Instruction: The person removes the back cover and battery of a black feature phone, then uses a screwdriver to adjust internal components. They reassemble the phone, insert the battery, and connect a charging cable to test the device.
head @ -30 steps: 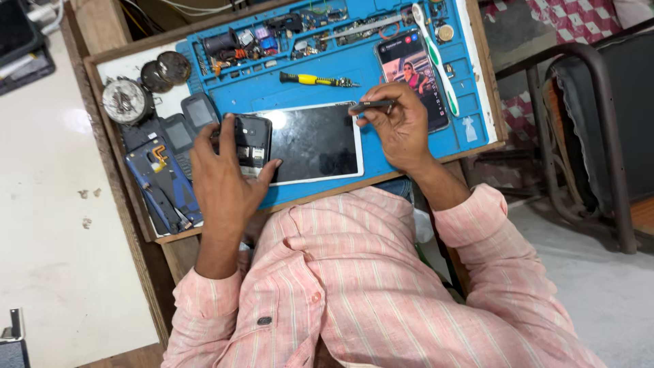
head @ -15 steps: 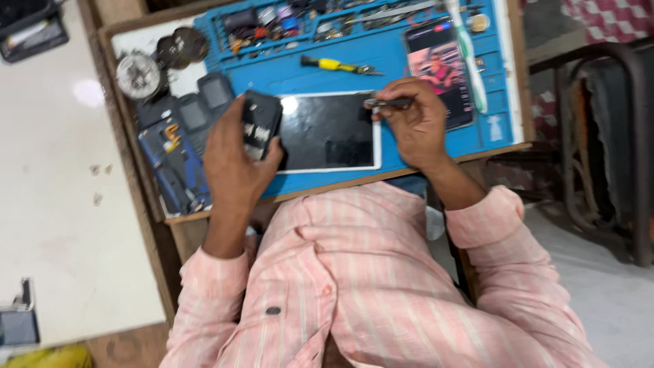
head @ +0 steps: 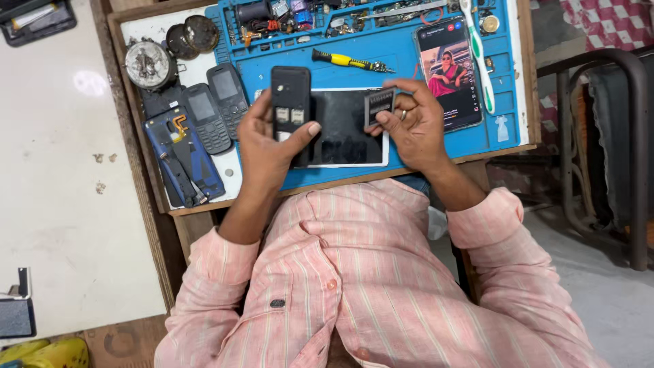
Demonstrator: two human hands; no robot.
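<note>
Phone [head: 290, 102] and battery [head: 379, 105] are both up off the blue mat [head: 402, 65], one in each of your hands, above the white-edged tablet [head: 344, 129] that lies flat on the worktop [head: 146, 31].

Your left hand [head: 269, 140] is closed round the small black phone, back cover off, the open back turned up to you; your thumb lies across its lower part and your fingers wrap the far edge. Judge it light and stiff, a hard plastic shell that could slip if held only by its smooth sides. The bare card slots in the open bay look delicate, so keep your grip on the outer edges and off the contacts.

Your right hand [head: 415, 126] pinches the small dark battery between thumb and fingertips. It is likely light, rigid and smooth-faced, easy to drop; hold it by its long edges.

A yellow-handled screwdriver [head: 347, 63] lies on the mat beyond the tablet. Two keypad phones [head: 216, 105] sit to the left, and a smartphone [head: 448, 73] with a lit screen lies to the right.
</note>
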